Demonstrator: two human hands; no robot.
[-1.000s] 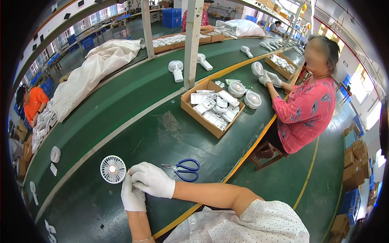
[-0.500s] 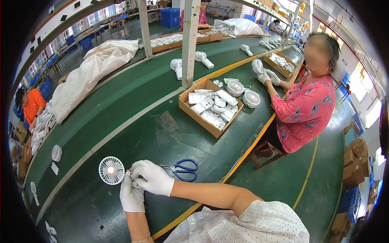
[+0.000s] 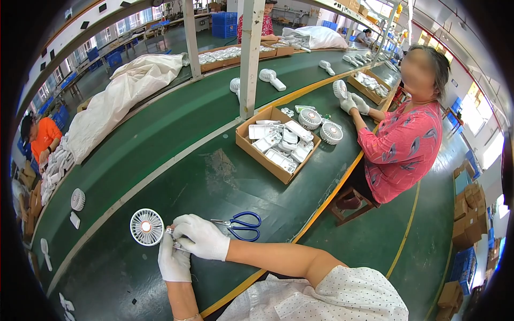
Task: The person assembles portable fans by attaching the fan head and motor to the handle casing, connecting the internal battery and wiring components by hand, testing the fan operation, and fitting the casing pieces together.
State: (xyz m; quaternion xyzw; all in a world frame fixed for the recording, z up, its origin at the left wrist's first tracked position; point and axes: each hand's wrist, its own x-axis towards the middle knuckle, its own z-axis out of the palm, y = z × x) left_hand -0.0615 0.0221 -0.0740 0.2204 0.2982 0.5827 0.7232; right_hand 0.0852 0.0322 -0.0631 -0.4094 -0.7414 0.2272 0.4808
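Both my gloved hands are close together over the green bench, at work on a small white handheld fan [image 3: 146, 227] with a round grille and orange centre. My left hand [image 3: 174, 258] is closed around the fan's handle end, just right of the grille. Above and beside it, my right hand [image 3: 201, 237] pinches at the same end, fingertips bent in; small parts between the fingers are mostly hidden. Blue-handled scissors [image 3: 244, 225] lie just right of my right hand, their blades toward it.
A cardboard box [image 3: 263, 155] of white plastic parts sits ahead, with loose fan heads [image 3: 331, 132] beside it. Beyond a metal post [image 3: 249, 64] runs a green conveyor belt [image 3: 160, 128] carrying fans. A co-worker in pink [image 3: 402, 142] sits at the right, holding a fan.
Fans on the conveyor belt have shifted a little to the right, one now partly behind the post. My hands stay nearly in place on the fan.
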